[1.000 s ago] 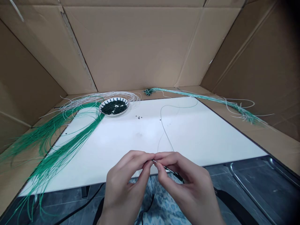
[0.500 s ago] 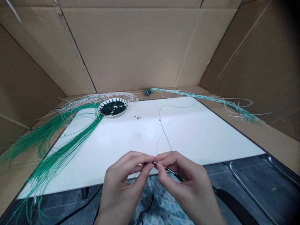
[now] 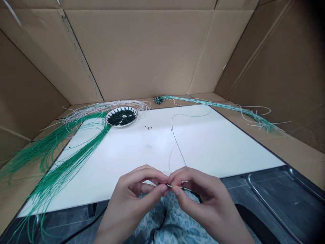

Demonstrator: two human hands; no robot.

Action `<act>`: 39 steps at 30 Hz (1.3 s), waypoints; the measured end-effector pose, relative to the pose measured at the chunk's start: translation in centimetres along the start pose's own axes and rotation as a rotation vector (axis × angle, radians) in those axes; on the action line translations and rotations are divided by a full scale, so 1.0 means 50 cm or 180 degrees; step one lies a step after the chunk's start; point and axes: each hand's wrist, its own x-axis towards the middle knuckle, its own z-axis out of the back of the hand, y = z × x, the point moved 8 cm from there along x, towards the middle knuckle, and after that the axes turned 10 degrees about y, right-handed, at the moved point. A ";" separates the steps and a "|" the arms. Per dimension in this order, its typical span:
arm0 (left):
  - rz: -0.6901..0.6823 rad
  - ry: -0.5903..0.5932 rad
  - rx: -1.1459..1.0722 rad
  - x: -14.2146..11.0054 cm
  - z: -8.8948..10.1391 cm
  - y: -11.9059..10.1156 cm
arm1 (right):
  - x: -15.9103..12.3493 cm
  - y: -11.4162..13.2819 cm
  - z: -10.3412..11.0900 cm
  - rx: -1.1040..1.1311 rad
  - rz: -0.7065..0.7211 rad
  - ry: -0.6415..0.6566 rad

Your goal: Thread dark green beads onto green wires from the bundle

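My left hand (image 3: 132, 193) and my right hand (image 3: 205, 200) meet in front of the near edge of the white board (image 3: 210, 149). Their fingertips pinch a thin cord with a silvery tip (image 3: 175, 186). A short row of dark beads (image 3: 193, 191) sits on the cord beside my right fingers. A fine dark strand (image 3: 177, 145) rises from my hands across the board. My fingers hide the exact point of the pinch. A small dish (image 3: 121, 107) of dark beads lies far from both hands, and several loose beads (image 3: 148, 127) lie on the board.
Bundled green cords (image 3: 63, 173) spill over the board's left side, with white cords (image 3: 101, 106) behind them. A green-and-white bundle (image 3: 215, 105) lies along the back right. Cardboard walls (image 3: 137, 51) surround the board. Below it are patterned clothing (image 3: 172, 223) and a metal chair frame (image 3: 269, 210).
Both hands have dropped slightly toward my lap, still pinching the cord. The whole view has drifted a little, and the board sits slightly differently in the picture.
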 end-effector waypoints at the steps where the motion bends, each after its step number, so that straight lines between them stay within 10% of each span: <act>1: 0.0016 -0.0037 -0.0011 0.000 0.000 -0.001 | 0.000 0.000 0.000 -0.0013 0.0009 0.0003; 39: 0.0196 0.0023 -0.0478 0.007 -0.004 0.013 | 0.010 -0.012 -0.004 0.0173 0.0093 0.0291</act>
